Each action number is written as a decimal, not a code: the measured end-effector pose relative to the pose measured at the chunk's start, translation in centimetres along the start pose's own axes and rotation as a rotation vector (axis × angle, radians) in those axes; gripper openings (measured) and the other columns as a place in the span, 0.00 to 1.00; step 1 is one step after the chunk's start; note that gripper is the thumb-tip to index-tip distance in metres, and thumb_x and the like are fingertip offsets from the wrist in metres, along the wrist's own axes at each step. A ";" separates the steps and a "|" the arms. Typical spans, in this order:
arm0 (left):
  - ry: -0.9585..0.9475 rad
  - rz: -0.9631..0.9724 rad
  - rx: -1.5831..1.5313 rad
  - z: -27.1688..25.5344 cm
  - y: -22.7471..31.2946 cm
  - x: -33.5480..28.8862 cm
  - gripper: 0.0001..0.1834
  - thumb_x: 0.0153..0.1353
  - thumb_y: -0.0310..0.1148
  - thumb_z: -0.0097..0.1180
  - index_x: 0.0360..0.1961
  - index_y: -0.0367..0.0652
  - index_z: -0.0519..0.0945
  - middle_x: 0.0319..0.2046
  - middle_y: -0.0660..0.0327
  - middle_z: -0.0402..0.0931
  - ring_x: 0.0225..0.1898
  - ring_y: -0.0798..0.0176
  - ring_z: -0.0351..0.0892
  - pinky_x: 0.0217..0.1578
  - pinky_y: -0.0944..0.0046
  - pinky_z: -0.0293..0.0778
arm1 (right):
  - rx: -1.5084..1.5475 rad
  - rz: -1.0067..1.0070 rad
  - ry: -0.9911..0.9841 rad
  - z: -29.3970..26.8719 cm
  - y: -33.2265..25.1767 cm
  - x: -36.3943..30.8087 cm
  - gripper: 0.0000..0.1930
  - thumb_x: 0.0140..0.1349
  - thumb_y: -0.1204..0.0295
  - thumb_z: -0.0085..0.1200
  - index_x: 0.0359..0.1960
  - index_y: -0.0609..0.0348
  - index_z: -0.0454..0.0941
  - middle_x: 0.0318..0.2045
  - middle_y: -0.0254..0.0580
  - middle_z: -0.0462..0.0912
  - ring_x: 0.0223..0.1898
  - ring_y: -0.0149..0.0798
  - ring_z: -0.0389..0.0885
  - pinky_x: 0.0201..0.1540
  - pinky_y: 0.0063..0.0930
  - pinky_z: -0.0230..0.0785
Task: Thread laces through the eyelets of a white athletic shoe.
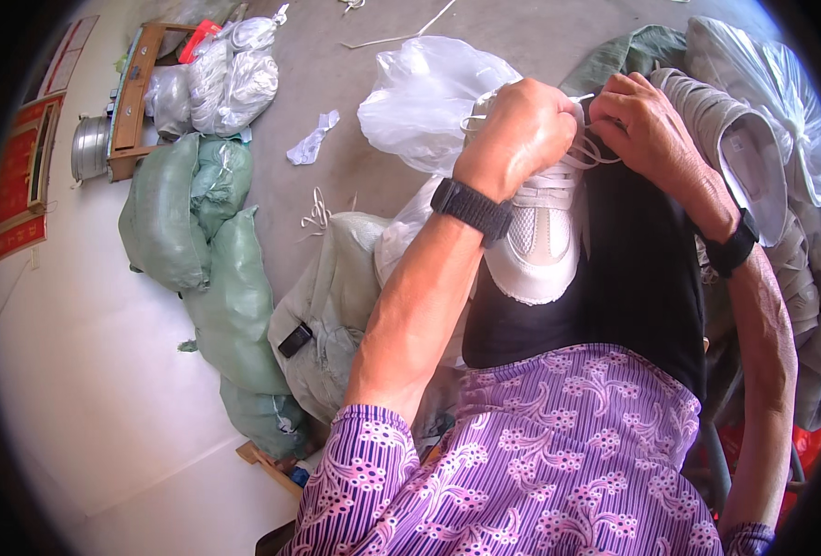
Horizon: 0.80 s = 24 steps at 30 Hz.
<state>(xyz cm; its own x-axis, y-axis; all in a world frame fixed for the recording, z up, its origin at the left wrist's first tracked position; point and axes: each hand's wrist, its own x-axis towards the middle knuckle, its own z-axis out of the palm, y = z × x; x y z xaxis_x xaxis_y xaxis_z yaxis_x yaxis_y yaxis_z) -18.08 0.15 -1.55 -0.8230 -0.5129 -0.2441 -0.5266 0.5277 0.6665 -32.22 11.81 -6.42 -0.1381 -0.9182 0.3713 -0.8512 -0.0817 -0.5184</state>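
Note:
A white sneaker [538, 243] with a mesh upper rests on my lap, its toe pointing toward me. My left hand [527, 128] is closed over the laced part, its fingers curled on a white shoelace [585, 148]. Just to the right, my right hand [640, 116] pinches the lace too, with loops of it hanging between both hands. The heel end of the sneaker is hidden behind my left hand and wrist. Both wrists wear black bands.
Nested pale shoes [753, 162] are piled at my right, beside a clear plastic bag [790, 102]. A thin white plastic bag [429, 97] lies on the floor ahead. Green sacks [230, 296] line the left wall, near a wooden cabinet [137, 93] with bags by it.

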 end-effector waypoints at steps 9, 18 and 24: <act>-0.136 -0.111 0.057 0.0 0.2 1.2 0.12 0.52 0.27 0.49 0.35 0.39 0.84 0.17 0.62 0.75 0.18 0.71 0.72 0.18 0.69 0.67 | -0.130 0.062 -0.046 1.1 -0.6 -0.4 0.05 0.53 0.72 0.52 0.27 0.58 0.79 0.32 0.40 0.75 0.42 0.44 0.72 0.43 0.39 0.64; -0.062 0.044 0.349 0.6 -0.7 1.8 0.10 0.49 0.29 0.51 0.28 0.35 0.82 0.21 0.50 0.78 0.24 0.55 0.79 0.31 0.58 0.74 | -0.054 0.092 -0.038 1.0 -0.6 -0.6 0.05 0.54 0.70 0.52 0.27 0.57 0.78 0.32 0.40 0.75 0.41 0.45 0.72 0.41 0.40 0.64; 0.021 0.168 0.675 -2.4 -0.1 0.2 0.11 0.47 0.34 0.51 0.24 0.38 0.81 0.25 0.45 0.78 0.31 0.42 0.79 0.35 0.50 0.74 | 0.130 0.000 0.028 -0.4 -1.4 -1.7 0.05 0.54 0.71 0.54 0.29 0.58 0.78 0.32 0.41 0.75 0.40 0.46 0.73 0.41 0.40 0.65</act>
<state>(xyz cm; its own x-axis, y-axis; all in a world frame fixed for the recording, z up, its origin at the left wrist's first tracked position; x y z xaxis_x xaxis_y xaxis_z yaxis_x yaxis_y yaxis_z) -17.65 -1.59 0.07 -0.9043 -0.3965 -0.1580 -0.4150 0.9034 0.1083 -30.98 13.62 -5.95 -0.1540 -0.9070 0.3920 -0.7789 -0.1326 -0.6130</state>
